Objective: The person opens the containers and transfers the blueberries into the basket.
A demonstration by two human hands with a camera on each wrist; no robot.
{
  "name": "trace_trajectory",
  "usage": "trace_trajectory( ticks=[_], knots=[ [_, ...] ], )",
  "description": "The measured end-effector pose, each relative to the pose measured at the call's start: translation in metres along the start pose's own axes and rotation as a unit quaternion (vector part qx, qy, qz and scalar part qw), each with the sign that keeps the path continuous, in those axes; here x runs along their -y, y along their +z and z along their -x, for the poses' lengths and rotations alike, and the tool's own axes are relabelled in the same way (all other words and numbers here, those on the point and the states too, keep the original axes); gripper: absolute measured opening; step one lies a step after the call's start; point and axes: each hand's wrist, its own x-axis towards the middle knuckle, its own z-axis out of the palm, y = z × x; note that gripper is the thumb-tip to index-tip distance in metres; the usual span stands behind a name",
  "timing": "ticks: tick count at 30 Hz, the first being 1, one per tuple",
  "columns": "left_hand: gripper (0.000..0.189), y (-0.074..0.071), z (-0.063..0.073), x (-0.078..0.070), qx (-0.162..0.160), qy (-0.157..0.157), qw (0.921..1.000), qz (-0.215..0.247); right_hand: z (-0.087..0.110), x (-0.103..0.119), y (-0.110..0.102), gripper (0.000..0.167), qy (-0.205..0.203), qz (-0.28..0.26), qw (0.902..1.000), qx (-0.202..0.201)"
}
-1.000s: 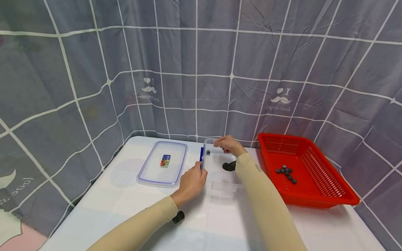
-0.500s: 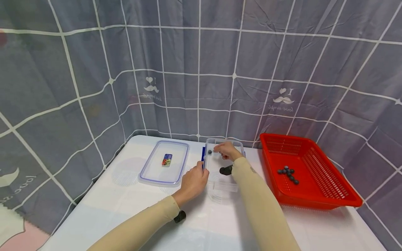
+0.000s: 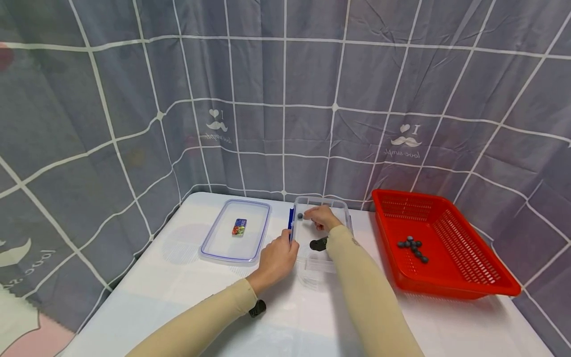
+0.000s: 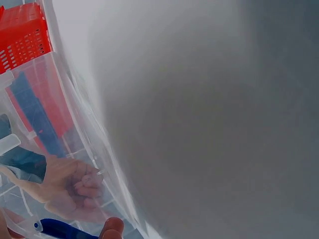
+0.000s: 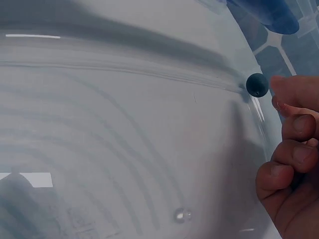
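A clear plastic container (image 3: pixel 308 233) stands mid-table with a blue clip flap (image 3: pixel 291 218) on its left side. My left hand (image 3: pixel 278 255) grips the container's left wall by that flap; in the left wrist view only its fingertips (image 4: pixel 112 229) show. Inside, a small dark round ball (image 5: pixel 257 85) lies in the far left corner. My right hand (image 3: pixel 322 217) reaches into the container from above, index finger pointing at the ball and the other fingers curled. The index tip is at the ball's side; whether it touches is hard to tell.
A blue-rimmed clear lid (image 3: pixel 227 248) lies at the left, with a printed label (image 3: pixel 239 227) on it. At the right stands a red plastic basket (image 3: pixel 450 277) holding several dark balls (image 3: pixel 415 246). A grey checked curtain (image 3: pixel 285 74) hangs behind the table.
My right hand has come down from the container's far rim and moved toward the ball in the left corner. My left hand keeps its grip on the container.
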Motion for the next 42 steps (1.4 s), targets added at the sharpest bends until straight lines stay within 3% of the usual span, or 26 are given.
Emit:
trace_trajectory(
  ticks=[9, 30, 42],
  knots=[
    [0.038, 0.000, 0.000, 0.000, -0.005, 0.003, 1.0000, 0.003, -0.005, 0.000, 0.008, 0.031, 0.011, 0.014, 0.9993, -0.033],
    [0.040, 0.001, 0.000, 0.002, -0.005, 0.006, 1.0000, 0.001, -0.007, 0.000, 0.020, 0.026, -0.002, 0.029, 0.9975, -0.065],
    [0.041, -0.001, 0.000, 0.001, 0.000, 0.003, 1.0000, 0.005, -0.005, 0.002, 0.017, 0.026, -0.001, 0.051, 0.9974, -0.051]
  ],
)
